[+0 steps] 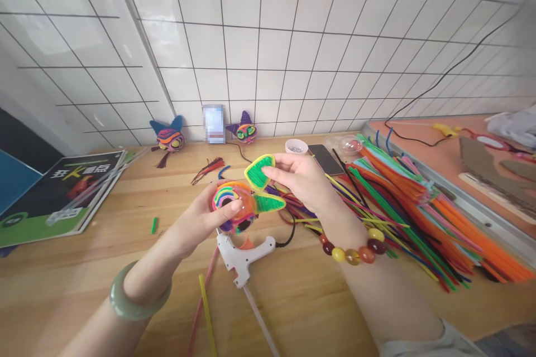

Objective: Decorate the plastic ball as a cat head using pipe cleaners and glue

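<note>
My left hand is closed round a colourful round ornament, its thumb across the front. One green ear with a yellow edge sticks out from the ornament's right side. Between the thumb and fingers of my right hand is a separate green piece with a yellow edge, held just above that ear; whether it touches the ornament I cannot tell. A white glue gun lies on the wooden table just below the ornament.
Two finished-looking ornaments and a small screen stand by the tiled wall. Many coloured pipe cleaners lie at the right, near a phone and small bowl. Books lie at the left.
</note>
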`<act>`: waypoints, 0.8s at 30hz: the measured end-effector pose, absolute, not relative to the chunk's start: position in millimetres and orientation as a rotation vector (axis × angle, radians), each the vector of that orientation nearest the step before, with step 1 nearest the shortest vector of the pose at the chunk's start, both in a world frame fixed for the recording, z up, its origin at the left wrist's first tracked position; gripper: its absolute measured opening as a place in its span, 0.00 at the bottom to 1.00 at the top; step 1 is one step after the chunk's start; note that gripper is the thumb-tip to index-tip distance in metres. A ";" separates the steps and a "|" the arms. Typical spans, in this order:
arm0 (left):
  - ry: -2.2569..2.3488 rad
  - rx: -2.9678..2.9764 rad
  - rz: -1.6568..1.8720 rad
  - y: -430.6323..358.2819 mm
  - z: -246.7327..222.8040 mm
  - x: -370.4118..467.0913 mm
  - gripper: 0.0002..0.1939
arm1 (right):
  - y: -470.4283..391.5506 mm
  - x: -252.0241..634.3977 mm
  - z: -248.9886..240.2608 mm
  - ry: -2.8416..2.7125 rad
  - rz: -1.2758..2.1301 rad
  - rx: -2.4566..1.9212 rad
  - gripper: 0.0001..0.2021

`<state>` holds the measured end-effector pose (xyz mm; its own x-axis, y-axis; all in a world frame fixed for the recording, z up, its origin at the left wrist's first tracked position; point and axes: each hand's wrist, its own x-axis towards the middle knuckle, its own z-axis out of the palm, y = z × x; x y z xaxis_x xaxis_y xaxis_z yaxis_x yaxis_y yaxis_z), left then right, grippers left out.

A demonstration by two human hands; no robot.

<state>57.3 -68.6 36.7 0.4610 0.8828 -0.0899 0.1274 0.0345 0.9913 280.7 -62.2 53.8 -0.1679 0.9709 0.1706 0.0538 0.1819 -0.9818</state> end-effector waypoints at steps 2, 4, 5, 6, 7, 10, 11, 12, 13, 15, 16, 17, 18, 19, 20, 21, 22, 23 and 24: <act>0.956 1.412 0.712 -69.3 36.5 58.6 0.32 | -63.0 280.6 54.4 -1.511 1.140 -1.042 0.13; 0.938 1.379 0.688 -70.1 37.3 59.9 0.33 | -64.1 279.4 56.4 -1.551 1.133 -1.052 0.12; 0.925 1.363 0.678 -70.3 37.7 60.4 0.33 | -64.7 278.5 57.6 -1.563 1.131 -1.062 0.11; 0.910 1.349 0.674 -70.3 37.9 60.7 0.33 | -65.2 277.6 58.7 -1.571 1.127 -1.072 0.11; 0.897 1.339 0.672 -70.2 37.7 60.7 0.33 | -65.6 276.9 59.6 -1.578 1.125 -1.082 0.10; 0.882 1.337 0.661 -69.4 35.5 59.7 0.32 | -66.8 275.7 61.0 -1.599 1.109 -1.121 0.11; 0.884 1.341 0.654 -69.2 34.5 59.3 0.31 | -67.2 275.6 61.3 -1.599 1.102 -1.135 0.10; 0.887 1.347 0.643 -69.1 33.7 59.1 0.30 | -67.7 275.7 61.5 -1.594 1.096 -1.151 0.09; 0.889 1.351 0.629 -69.1 33.0 59.1 0.29 | -68.1 275.7 61.7 -1.588 1.089 -1.169 0.08; 0.893 1.350 0.604 -69.7 32.3 59.6 0.28 | -69.0 275.8 62.3 -1.589 1.073 -1.201 0.07; 0.894 1.345 0.594 -70.1 32.2 60.1 0.28 | -69.4 275.7 62.6 -1.594 1.067 -1.213 0.07; 0.894 1.339 0.588 -70.6 32.2 60.7 0.27 | -69.7 275.6 62.8 -1.599 1.065 -1.221 0.07; 0.894 1.331 0.586 -71.1 32.3 61.3 0.27 | -69.8 275.5 63.0 -1.600 1.067 -1.226 0.07; 0.895 1.323 0.587 -71.5 32.4 61.8 0.27 | -69.8 275.3 63.1 -1.596 1.072 -1.225 0.08; 0.895 1.318 0.589 -72.0 32.4 62.1 0.27 | -69.8 275.1 63.1 -1.590 1.080 -1.222 0.08; 0.894 1.314 0.591 -72.3 32.5 62.3 0.28 | -69.7 274.9 63.1 -1.584 1.085 -1.220 0.08; 0.893 1.314 0.592 -72.6 32.7 62.4 0.27 | -69.6 274.7 63.1 -1.581 1.085 -1.217 0.08; 0.890 1.316 0.592 -72.9 32.9 62.4 0.27 | -69.5 274.6 63.2 -1.581 1.082 -1.213 0.08; 0.886 1.322 0.591 -73.1 33.3 62.4 0.27 | -69.5 274.6 63.3 -1.581 1.077 -1.206 0.08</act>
